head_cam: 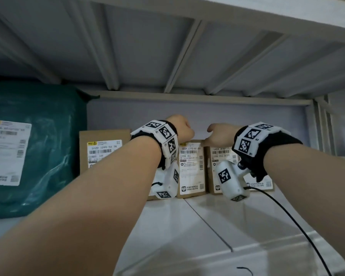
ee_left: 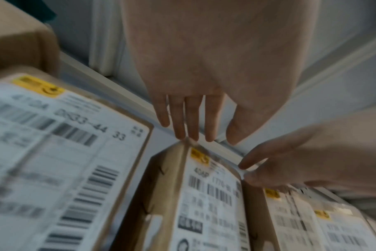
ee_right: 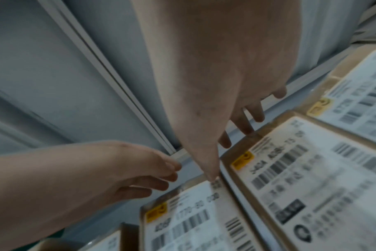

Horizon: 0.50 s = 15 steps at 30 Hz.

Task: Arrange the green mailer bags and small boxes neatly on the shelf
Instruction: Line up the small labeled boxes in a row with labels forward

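reaching into a white metal shelf [head_cam: 207, 222], both bare hands meet at the top of one small brown cardboard box with a white label [head_cam: 191, 168]. this middle box stands upright at the back of the shelf, in a row of boxes.

the left hand [head_cam: 180, 129] has its fingers [ee_left: 178, 122] straight and close together, and the tips touch the top left corner of the middle box. it is not curled round anything.

the right hand [head_cam: 220, 134] is at the top right corner of the same box. its thumb [ee_right: 208, 163] points down onto the front of that corner. its other fingers [ee_right: 245, 124] reach behind the box next to it. if they really pinch the corner i cannot tell.

just to the right stands a second brown cardboard box with a white label [head_cam: 220, 156], side by side with the middle one. to the left stands a taller brown cardboard box with a white label [head_cam: 103, 148], partly behind the left arm. the left wrist view shows one more labelled brown box [ee_left: 60, 152] close to the camera.

at the far left a big dark green plastic mailer bag with a white label [head_cam: 48, 140] leans up on the shelf, beside the taller box.

a thin black cable [head_cam: 291, 222] runs from the right wrist over the shelf floor.
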Tool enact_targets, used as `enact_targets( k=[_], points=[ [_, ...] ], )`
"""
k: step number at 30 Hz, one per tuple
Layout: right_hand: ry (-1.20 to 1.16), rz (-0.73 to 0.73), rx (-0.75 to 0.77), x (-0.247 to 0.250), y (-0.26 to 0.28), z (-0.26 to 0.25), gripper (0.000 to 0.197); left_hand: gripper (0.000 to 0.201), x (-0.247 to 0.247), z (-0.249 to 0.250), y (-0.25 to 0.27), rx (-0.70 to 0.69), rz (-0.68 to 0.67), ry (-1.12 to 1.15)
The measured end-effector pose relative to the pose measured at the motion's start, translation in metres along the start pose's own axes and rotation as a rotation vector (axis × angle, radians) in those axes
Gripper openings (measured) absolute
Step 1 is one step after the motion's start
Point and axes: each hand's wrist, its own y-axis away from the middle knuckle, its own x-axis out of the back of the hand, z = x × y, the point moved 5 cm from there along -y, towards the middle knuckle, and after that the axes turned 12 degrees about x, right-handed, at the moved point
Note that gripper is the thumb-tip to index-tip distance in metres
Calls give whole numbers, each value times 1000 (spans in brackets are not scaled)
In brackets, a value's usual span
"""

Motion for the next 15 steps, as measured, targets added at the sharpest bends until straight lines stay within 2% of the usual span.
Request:
enact_targets(
  k=[2, 5, 6, 10, 15],
  points=[
    [-19, 22, -33, 0, 0, 16, 70, 23, -10, 5, -4, 28, -29, -82],
    [19, 41, -87, 1, 1, 41, 88, 55, -23, 9, -12, 60, -47, -235],
    [29, 11, -93, -1, 2, 47, 92, 60, -27, 10, -15, 64, -52, -288],
    [12, -136, -28, -10, -3, 55, 94, 49, -35, 9, -18, 73, -117, -385],
    [-14, -146, 88, -12, -9, 45, 89, 46, -22, 6, -14, 78, -163, -339]
  ],
)
